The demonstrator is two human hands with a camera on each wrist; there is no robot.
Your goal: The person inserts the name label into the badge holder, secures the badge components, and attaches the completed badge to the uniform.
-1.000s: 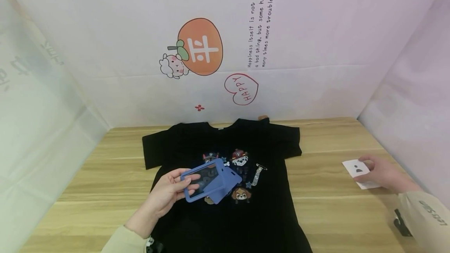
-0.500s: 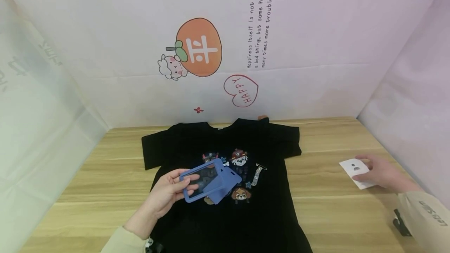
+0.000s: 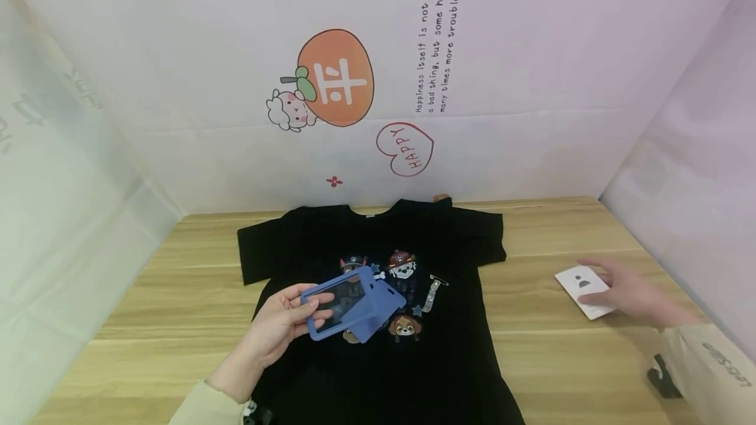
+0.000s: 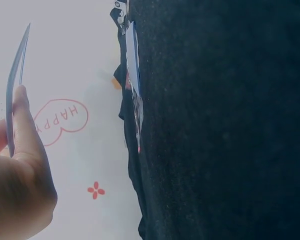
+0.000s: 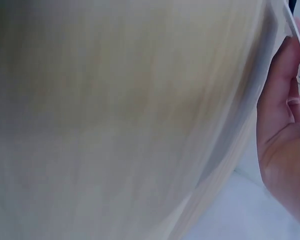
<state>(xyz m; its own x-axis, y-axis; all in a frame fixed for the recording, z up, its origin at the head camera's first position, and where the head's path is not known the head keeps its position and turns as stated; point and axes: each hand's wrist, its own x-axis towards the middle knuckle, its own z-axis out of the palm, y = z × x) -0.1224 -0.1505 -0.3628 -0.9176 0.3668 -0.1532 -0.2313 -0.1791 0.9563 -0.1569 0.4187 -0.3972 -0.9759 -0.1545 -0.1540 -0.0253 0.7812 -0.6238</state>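
My left hand [image 3: 277,328] pinches a blue card-holder frame [image 3: 367,281] with a clear window, tilted above the black T-shirt [image 3: 437,366]. Edge-on in the left wrist view, the frame [image 4: 10,100] sits between thumb and fingers. Beneath it, a second blue holder piece [image 3: 391,302] lies on the shirt's print, partly hidden by the frame. Off to the right, my right hand [image 3: 629,290] grips a white card [image 3: 571,281] with grey marks by its right side, over the table. Only the thin edge of that card [image 5: 296,37] shows in the right wrist view.
The T-shirt lies spread on a wooden table [image 3: 549,359]. A badge strap with a pin [image 3: 433,294] rests on the shirt, right of the print. White printed cloth [image 3: 502,84] stands behind the table and along both sides.
My right hand has moved left with the white card, and the card now faces up more squarely. My left hand and the blue frame have stayed nearly still.
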